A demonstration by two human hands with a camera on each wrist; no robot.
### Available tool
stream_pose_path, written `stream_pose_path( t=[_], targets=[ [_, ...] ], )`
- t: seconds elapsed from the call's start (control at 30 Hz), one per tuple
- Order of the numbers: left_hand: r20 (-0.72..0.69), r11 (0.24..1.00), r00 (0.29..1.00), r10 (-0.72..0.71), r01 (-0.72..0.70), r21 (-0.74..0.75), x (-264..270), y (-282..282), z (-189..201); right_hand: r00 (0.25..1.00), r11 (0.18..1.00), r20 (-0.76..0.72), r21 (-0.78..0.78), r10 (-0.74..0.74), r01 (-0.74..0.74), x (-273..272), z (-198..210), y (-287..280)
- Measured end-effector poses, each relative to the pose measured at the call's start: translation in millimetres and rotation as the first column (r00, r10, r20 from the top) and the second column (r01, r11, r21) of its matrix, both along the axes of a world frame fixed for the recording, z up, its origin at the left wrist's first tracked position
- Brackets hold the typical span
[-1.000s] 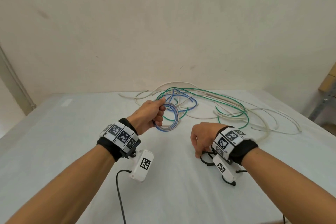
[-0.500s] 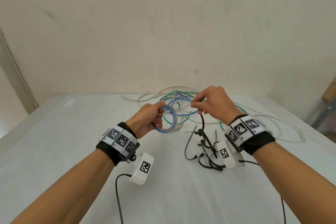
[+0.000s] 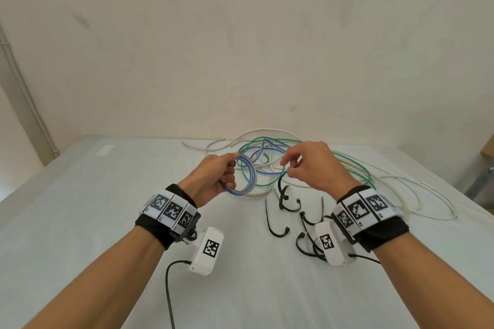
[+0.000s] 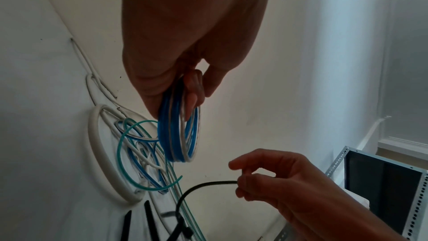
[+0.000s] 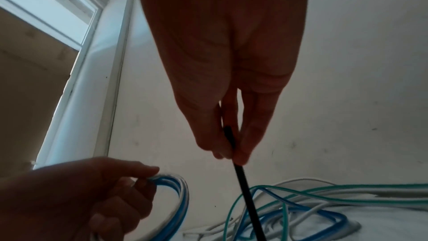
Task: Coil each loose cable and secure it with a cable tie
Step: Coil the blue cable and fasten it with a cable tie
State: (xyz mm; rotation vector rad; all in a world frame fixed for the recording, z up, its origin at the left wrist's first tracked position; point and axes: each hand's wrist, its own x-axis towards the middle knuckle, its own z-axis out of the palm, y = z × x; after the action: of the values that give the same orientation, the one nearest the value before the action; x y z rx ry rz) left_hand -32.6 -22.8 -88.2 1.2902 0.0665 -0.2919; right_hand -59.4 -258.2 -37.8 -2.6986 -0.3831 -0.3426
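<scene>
Left hand: fingers curled round a blue-and-white coiled cable, held upright above the table, thumb on the top of the coil; right hand: thumb and forefinger pinching one end of a black cable tie, just right of the coil and apart from it, the tie hanging down toward the table in a curve; loose cables: a tangle of green, blue and white strands lying on the table behind both hands, white strands trailing off to the right; spare cable ties: several black ones scattered on the table below the right hand, some curved, some partly hidden behind the wrist camera; wrist bands with printed markers on both forearms; white camera unit under the left wrist, black lead running off the near edge; pale wall behind the table.
</scene>
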Motion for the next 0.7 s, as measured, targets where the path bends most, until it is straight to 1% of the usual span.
stream_pose_path(
  t=[0.1, 0.17, 0.27, 0.33, 0.43, 0.5, 0.53, 0.6, 0.63, 0.67, 0.7],
  targets=[
    [-0.012, 1.000, 1.000, -0.014, 0.014, 0.003, 1, -1, -4, 0.992, 0.996, -0.120, -0.090, -0.034, 0.023, 0, 4, -7],
    [-0.019, 1.000, 1.000, -0.020, 0.020, -0.004, 1, -3, -5, 0.963, 0.987, -0.250, -0.150, -0.101, 0.064, 3, -1, -13],
    [-0.023, 0.999, 0.999, -0.037, 0.037, -0.007, 1, -8, -6, 0.864, 0.964, -0.461, -0.246, -0.204, 0.097, 6, -19, -23],
    [-0.021, 0.999, 0.998, -0.051, 0.051, -0.001, 0, -12, -6, 0.810, 0.969, -0.552, -0.235, -0.199, 0.078, 6, -27, -28],
    [-0.020, 0.998, 0.998, -0.065, 0.065, 0.008, 0, -14, -6, 0.721, 0.992, -0.684, -0.034, -0.111, 0.120, 4, -35, -30],
    [-0.022, 0.998, 0.997, -0.070, 0.070, 0.004, -2, -15, -5, 0.701, 0.986, -0.712, 0.084, -0.042, 0.144, 5, -36, -30],
    [-0.024, 0.998, 0.997, -0.069, 0.069, -0.002, -2, -15, -5, 0.706, 0.983, -0.708, 0.113, -0.021, 0.143, 7, -36, -30],
    [-0.027, 0.998, 0.998, -0.059, 0.058, -0.025, -3, -13, -4, 0.748, 0.977, -0.664, 0.172, 0.018, 0.129, 7, -34, -30],
    [-0.028, 0.998, 0.998, -0.051, 0.050, -0.042, -3, -12, -4, 0.777, 0.962, -0.627, 0.242, 0.053, 0.130, 6, -32, -29],
    [-0.030, 0.997, 0.999, -0.045, 0.043, -0.060, -3, -11, -4, 0.805, 0.929, -0.583, 0.348, 0.109, 0.125, 6, -31, -27],
    [-0.032, 0.996, 0.999, -0.039, 0.037, -0.078, -3, -10, -4, 0.828, 0.875, -0.529, 0.472, 0.185, 0.106, 5, -30, -25]
  ],
)
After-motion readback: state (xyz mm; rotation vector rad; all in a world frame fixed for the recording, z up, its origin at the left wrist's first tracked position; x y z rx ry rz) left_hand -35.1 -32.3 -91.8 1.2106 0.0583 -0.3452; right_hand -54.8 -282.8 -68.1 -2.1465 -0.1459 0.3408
